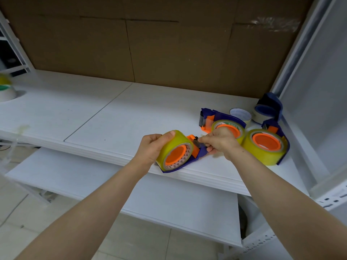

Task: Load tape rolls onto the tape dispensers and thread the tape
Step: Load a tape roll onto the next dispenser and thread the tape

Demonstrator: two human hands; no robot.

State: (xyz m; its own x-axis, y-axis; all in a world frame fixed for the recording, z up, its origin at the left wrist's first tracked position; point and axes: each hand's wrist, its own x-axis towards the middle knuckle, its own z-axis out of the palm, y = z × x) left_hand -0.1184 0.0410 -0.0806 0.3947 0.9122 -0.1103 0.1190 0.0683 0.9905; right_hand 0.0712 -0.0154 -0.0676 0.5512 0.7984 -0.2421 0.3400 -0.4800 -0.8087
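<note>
A yellow tape roll [170, 145] sits on the orange hub of a blue tape dispenser [185, 165] at the front edge of the white shelf [116, 117]. My left hand [150, 150] grips the roll from the left, thumb on top. My right hand [218, 142] pinches at the dispenser's front end by the orange flap [193, 145], fingers curled around the blue nose. Two more loaded dispensers lie to the right: one [228, 121] behind my right hand, another [265, 146] further right.
A loose white tape roll [241, 115] and another blue dispenser [268, 108] stand at the back right by the metal upright. More rolls [5, 91] sit at the far left. Brown cardboard backs the shelf; a lower shelf [131, 194] lies beneath.
</note>
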